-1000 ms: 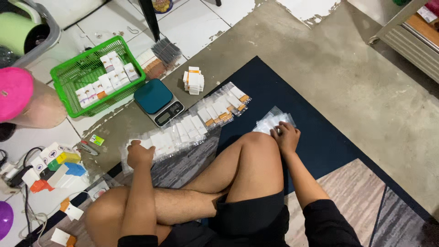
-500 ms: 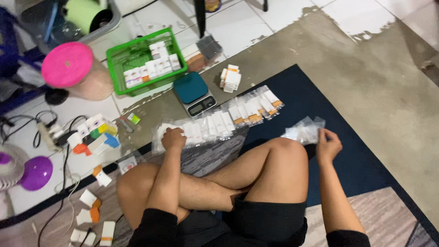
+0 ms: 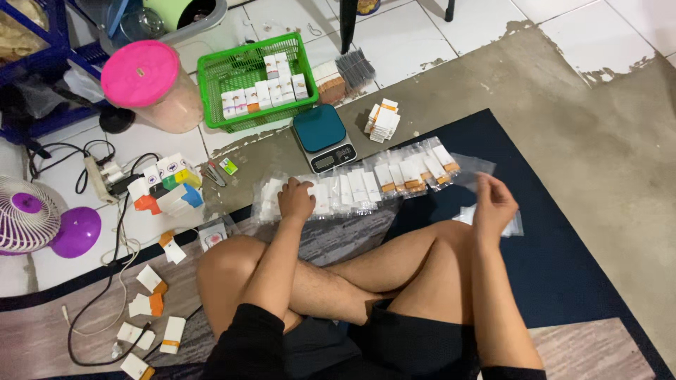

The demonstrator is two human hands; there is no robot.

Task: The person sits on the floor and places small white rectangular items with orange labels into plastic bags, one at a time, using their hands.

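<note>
I sit cross-legged on a dark blue mat (image 3: 563, 267). A row of small clear packets holding white and orange boxes (image 3: 366, 186) lies in front of my knees. My left hand (image 3: 296, 200) rests on the left end of that row. My right hand (image 3: 493, 204) is raised and holds an empty clear plastic bag (image 3: 470, 167) by its edge. More clear bags (image 3: 514, 224) lie on the mat just beside that hand. A teal digital scale (image 3: 322, 137) sits behind the row, next to a small stack of white boxes (image 3: 382, 121).
A green basket (image 3: 243, 77) with small white boxes stands behind the scale. A jar with a pink lid (image 3: 144, 83), a purple fan (image 3: 42, 222), a power strip with cables (image 3: 102, 176) and scattered boxes (image 3: 165, 188) fill the left. A brush (image 3: 352, 70) lies near the basket.
The view has shifted, so everything sits more to the right. My right hand has lifted off the pile of clear bags with one bag in it. My left hand stays on the row.
</note>
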